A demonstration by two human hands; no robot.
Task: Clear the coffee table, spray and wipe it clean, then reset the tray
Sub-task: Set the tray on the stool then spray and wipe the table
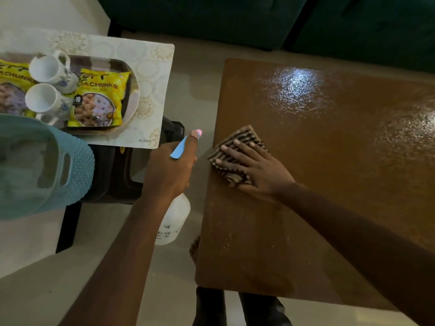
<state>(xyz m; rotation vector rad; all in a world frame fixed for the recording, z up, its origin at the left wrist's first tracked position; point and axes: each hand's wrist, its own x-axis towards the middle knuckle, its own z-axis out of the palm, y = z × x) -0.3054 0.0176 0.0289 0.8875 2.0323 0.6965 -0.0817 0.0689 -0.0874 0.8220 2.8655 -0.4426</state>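
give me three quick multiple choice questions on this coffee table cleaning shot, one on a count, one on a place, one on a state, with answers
1. How many mugs are on the tray?
a) one
b) two
c) four

2. Where is the cloth?
a) inside a mug
b) on the tray
c) on the table, under the right hand

3. What is the left hand doing?
a) hanging open and empty
b) gripping the spray bottle
c) lying flat on the table

Answers:
1 b, two white mugs sit side by side between the yellow packets.
2 c, straight fingers press the striped cloth flat near the table's edge.
3 b, the fingers curl round the bottle's neck, off the table's side.
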